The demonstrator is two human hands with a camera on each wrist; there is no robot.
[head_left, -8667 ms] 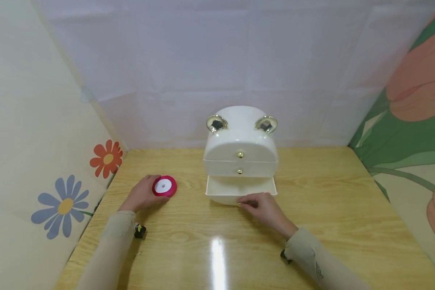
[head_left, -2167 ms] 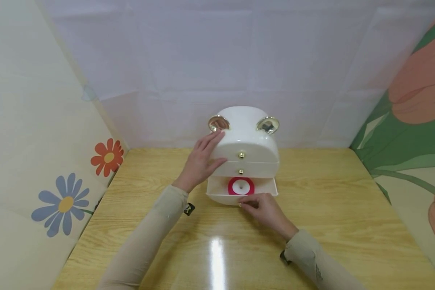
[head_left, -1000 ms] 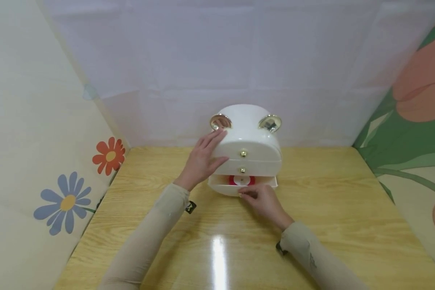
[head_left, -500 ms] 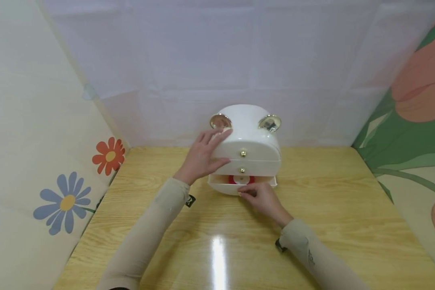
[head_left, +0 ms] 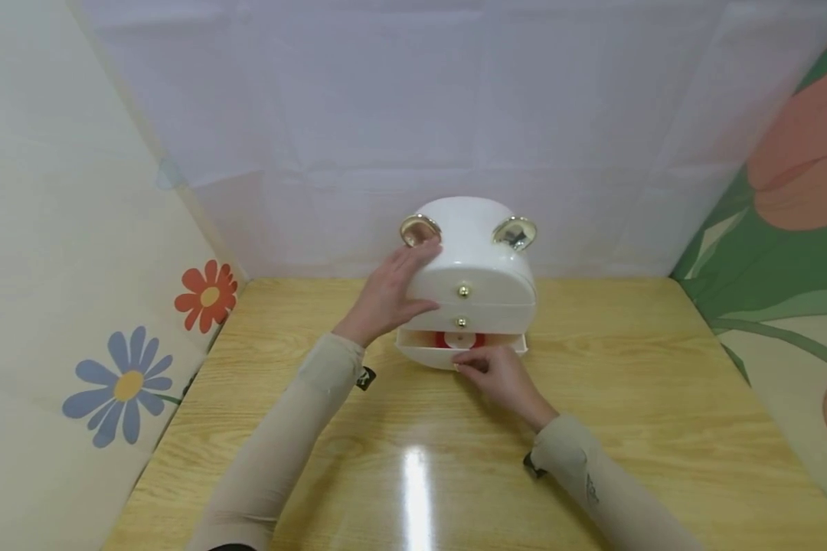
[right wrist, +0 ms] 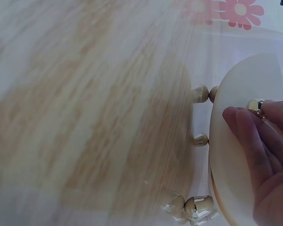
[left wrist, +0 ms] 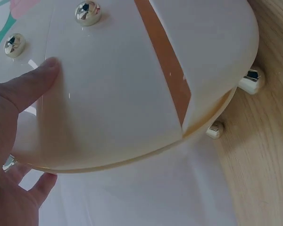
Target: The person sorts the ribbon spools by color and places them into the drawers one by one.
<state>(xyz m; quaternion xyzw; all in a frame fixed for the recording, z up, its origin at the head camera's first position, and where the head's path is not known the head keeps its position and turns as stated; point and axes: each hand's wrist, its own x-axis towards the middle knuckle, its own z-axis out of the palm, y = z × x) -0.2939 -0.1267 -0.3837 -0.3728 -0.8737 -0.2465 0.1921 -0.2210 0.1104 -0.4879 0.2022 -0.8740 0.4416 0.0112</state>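
Observation:
A white, round-topped drawer cabinet [head_left: 478,256] with two gold ear-like discs stands towards the back of the table. Its bottom drawer [head_left: 420,357] is pulled partly out, and a pink ribbon roll with a white centre [head_left: 459,340] lies inside, half hidden by the drawer front. My left hand [head_left: 389,295] holds the cabinet's left side; in the left wrist view the thumb [left wrist: 35,84] presses the front while fingertips show behind the edge. Thumb and fingers of my right hand [head_left: 506,379] pinch the bottom drawer's gold knob [right wrist: 255,106].
Two more gold knobs [head_left: 463,291] sit on the upper drawers, which are closed. Small gold feet [right wrist: 201,140] carry the cabinet on the wood-grain table [head_left: 613,490]. A pale cloth wall [head_left: 358,138] rises behind, with flower-printed panels left and right.
The ribbon roll, earlier under my left hand at the table's left, now lies in the bottom drawer. My left hand has moved to the cabinet. The right hand has pushed the drawer partway in.

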